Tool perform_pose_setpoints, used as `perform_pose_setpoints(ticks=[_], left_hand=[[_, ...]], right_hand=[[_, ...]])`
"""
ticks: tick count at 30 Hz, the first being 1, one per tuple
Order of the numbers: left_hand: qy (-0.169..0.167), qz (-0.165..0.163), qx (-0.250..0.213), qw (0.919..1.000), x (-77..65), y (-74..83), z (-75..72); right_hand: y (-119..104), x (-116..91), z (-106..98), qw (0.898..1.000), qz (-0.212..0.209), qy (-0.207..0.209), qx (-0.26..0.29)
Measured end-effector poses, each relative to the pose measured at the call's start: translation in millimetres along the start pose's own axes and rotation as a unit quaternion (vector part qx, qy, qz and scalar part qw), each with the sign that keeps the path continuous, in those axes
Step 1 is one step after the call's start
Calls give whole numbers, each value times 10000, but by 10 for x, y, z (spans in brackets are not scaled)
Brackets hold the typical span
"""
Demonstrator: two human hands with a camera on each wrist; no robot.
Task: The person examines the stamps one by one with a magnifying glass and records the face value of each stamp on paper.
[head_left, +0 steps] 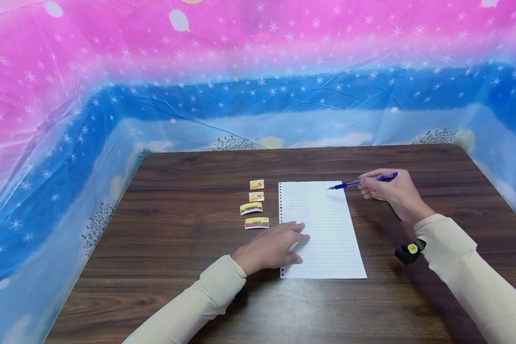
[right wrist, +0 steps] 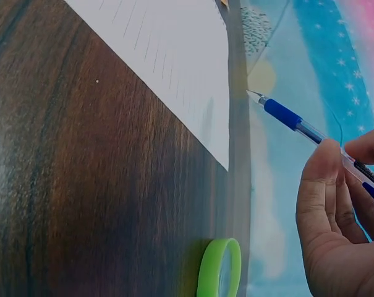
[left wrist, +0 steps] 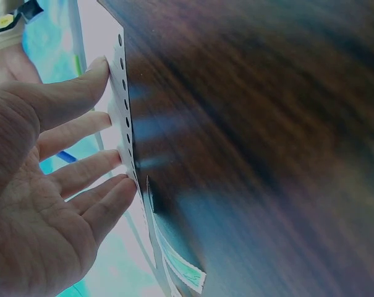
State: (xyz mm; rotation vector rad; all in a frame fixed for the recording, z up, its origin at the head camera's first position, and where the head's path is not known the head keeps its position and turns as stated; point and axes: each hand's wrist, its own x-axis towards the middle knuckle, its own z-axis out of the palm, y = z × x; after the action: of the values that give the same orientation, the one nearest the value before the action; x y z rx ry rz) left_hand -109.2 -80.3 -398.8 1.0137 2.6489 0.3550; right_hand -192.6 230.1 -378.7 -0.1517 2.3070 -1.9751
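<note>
A lined sheet of paper (head_left: 322,248), with punched holes down its left edge, lies on the brown table. My left hand (head_left: 277,243) rests on its lower left part, fingers spread and fairly straight. Between thumb and fingers my right hand (head_left: 389,188) pinches a blue ballpoint pen (head_left: 350,184). The pen's tip is over the upper right of the sheet; in the right wrist view the pen (right wrist: 282,113) appears raised off the paper. Faint blue writing (head_left: 289,207) shows near the left margin.
Several small yellow, orange and red picture slips, among them a lower one (head_left: 256,223), form a column left of the sheet. A green ring-shaped object (right wrist: 206,272) sits near the right hand, mostly hidden in the head view. A patterned pink and blue cloth (head_left: 258,95) hangs behind the table.
</note>
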Motion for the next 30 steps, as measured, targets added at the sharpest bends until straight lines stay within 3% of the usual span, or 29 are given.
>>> perform_pose_setpoints(ticks=[9,14,23,26,30], left_hand=[[-11,1,31,10000,2,-1,-7],[-32,-38,11,10000,-2,1,-7],[-57,-92,-61,9999,-5,8,-23],[-59,-73,-79,9999,-7,6,-25],[-69,-55,-67,9999,-9,5,-23]], right_hand=[[-7,57,54,9989,38,31,-457],[-8,102,119,9997,-25,-97,-243],[49,139,236,9977,-313,-497,-337],[73,155,282,9970,-205,-619,-417],[103,160,341,9936,71,-526,-997]])
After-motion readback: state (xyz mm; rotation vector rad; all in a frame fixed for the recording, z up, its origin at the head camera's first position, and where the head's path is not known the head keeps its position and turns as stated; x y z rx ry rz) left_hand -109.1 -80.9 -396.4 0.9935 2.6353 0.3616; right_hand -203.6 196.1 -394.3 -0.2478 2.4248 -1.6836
